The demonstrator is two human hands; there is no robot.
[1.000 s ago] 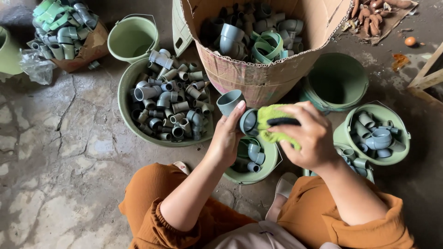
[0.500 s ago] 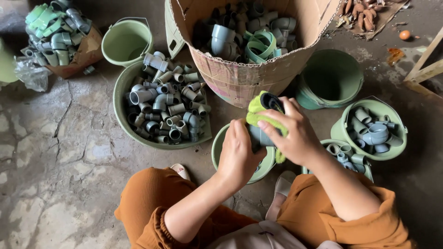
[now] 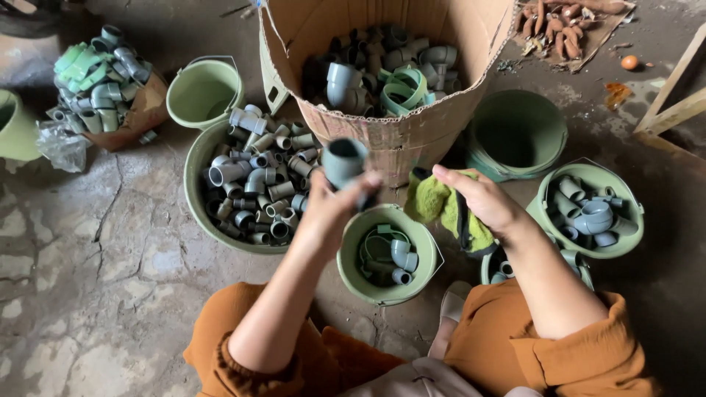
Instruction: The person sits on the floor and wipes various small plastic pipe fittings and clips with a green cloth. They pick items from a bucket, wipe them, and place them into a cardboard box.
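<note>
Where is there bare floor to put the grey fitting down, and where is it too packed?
Free: cracked floor left of the wide basin, and floor right of the small bucket. Crowded: between cardboard box, basin and middle bucket, where the left hand holds the grey fitting and the right hand the green cloth.

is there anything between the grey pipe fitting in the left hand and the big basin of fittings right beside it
Nothing visible. The left hand holds the grey pipe fitting up at the right rim of the wide basin of fittings, with only open air between them. The right hand, with the yellow-green cloth, is off to the other side.
</note>
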